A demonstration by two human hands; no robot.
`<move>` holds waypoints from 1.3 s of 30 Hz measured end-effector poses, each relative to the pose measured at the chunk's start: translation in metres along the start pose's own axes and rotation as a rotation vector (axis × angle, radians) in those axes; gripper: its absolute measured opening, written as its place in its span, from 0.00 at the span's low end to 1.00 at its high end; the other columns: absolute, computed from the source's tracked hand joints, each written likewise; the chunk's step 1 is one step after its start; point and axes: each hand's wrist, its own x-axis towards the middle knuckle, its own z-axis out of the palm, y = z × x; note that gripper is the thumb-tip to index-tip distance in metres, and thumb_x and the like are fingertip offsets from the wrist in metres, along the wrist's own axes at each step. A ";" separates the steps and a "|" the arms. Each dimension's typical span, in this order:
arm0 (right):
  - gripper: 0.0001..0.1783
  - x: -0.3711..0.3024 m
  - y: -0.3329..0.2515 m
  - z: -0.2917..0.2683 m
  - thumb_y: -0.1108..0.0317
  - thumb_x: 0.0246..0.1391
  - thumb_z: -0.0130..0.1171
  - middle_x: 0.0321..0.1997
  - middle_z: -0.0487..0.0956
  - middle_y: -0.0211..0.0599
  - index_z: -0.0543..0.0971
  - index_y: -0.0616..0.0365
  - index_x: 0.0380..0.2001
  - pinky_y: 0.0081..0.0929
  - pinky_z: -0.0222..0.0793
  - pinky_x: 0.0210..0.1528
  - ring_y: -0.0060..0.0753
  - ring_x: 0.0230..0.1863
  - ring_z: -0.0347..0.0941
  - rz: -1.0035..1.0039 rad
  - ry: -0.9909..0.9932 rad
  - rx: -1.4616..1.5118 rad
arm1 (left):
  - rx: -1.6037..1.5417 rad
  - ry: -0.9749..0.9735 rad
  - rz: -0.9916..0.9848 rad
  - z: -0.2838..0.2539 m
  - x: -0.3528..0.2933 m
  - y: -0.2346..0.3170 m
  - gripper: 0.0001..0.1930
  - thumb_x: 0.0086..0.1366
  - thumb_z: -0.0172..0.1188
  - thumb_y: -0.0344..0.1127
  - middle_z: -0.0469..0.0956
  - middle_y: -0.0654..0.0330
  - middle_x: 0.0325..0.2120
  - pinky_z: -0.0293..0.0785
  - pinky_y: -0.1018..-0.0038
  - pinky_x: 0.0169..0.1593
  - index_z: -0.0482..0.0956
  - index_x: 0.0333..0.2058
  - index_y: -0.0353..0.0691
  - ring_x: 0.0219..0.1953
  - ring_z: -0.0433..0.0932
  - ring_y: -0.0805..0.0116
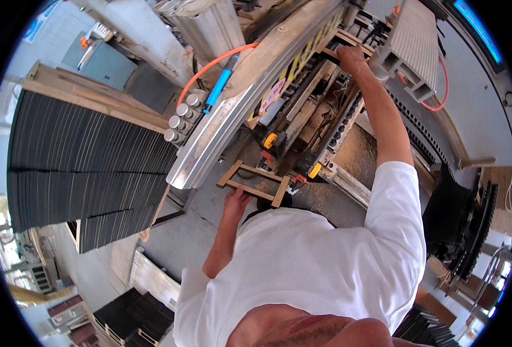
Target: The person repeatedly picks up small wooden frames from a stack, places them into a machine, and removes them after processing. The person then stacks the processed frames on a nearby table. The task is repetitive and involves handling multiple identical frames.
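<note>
Overhead view of a person in a white shirt leaning over a woodworking machine point(302, 115). The left hand point(234, 202) lies low in the view, just under the near rail of a small wooden frame point(254, 184), a ladder-like piece of pale slats standing at the near edge of the machine. The fingers touch or grip that near rail; whether they close fully around it cannot be told, since the rail hides the fingertips. The frame lies directly above the hand, between it and the machine's yellow knobs point(271, 140).

The right hand point(350, 58) is stretched far forward, at the far end of the machine, well apart from the frame. It rests closed on a wooden strip point(332, 54) beside the yellow-and-black striped rail point(311, 49); the fingers curl over the strip in a narrow grasp.

To the left of the frame runs a long grey metal beam point(221, 130), carrying a blue cylinder point(218, 89) and an orange hose point(212, 65). Beyond it, at the left, stands a large stack of dark thin boards point(82, 162) on a wooden pallet. A grey ribbed profile point(409, 46) lies at the far right of the machine, near the right hand. Sawdust point(360, 150) covers the machine bed beside the right forearm.
</note>
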 end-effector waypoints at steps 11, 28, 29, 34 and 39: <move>0.12 -0.018 0.019 -0.032 0.68 0.44 0.57 0.41 0.79 0.41 0.76 0.51 0.36 0.56 0.58 0.57 0.48 0.47 0.74 0.134 -0.138 0.014 | -0.001 0.129 0.078 0.004 -0.013 0.010 0.15 0.66 0.52 0.38 0.74 0.56 0.43 0.71 0.67 0.52 0.69 0.46 0.34 0.47 0.74 0.63; 0.14 -0.018 0.009 -0.043 0.68 0.41 0.62 0.39 0.80 0.43 0.77 0.54 0.35 0.43 0.72 0.45 0.47 0.45 0.76 0.138 -0.154 -0.083 | 0.481 0.493 0.753 -0.080 -0.135 0.105 0.11 0.67 0.48 0.31 0.78 0.61 0.37 0.69 0.74 0.48 0.74 0.44 0.34 0.39 0.74 0.73; 0.15 -0.017 0.007 -0.045 0.68 0.41 0.62 0.40 0.80 0.43 0.77 0.54 0.36 0.43 0.72 0.46 0.47 0.45 0.76 0.152 -0.142 -0.062 | 0.438 0.489 0.805 -0.085 -0.154 0.117 0.11 0.67 0.48 0.31 0.79 0.61 0.37 0.69 0.74 0.49 0.74 0.44 0.34 0.39 0.74 0.73; 0.15 -0.027 -0.005 -0.050 0.60 0.46 0.57 0.40 0.79 0.47 0.77 0.53 0.38 0.46 0.70 0.45 0.52 0.44 0.75 0.231 0.023 0.103 | 0.285 0.527 1.099 -0.120 -0.262 0.200 0.14 0.68 0.48 0.37 0.78 0.57 0.36 0.71 0.73 0.46 0.72 0.44 0.32 0.37 0.75 0.71; 0.17 -0.078 -0.086 -0.110 0.57 0.56 0.57 0.35 0.81 0.41 0.79 0.61 0.38 0.32 0.70 0.40 0.38 0.37 0.77 0.288 0.726 0.809 | 0.050 0.775 1.262 -0.210 -0.348 0.286 0.16 0.69 0.42 0.39 0.77 0.58 0.29 0.69 0.77 0.33 0.75 0.38 0.32 0.27 0.72 0.74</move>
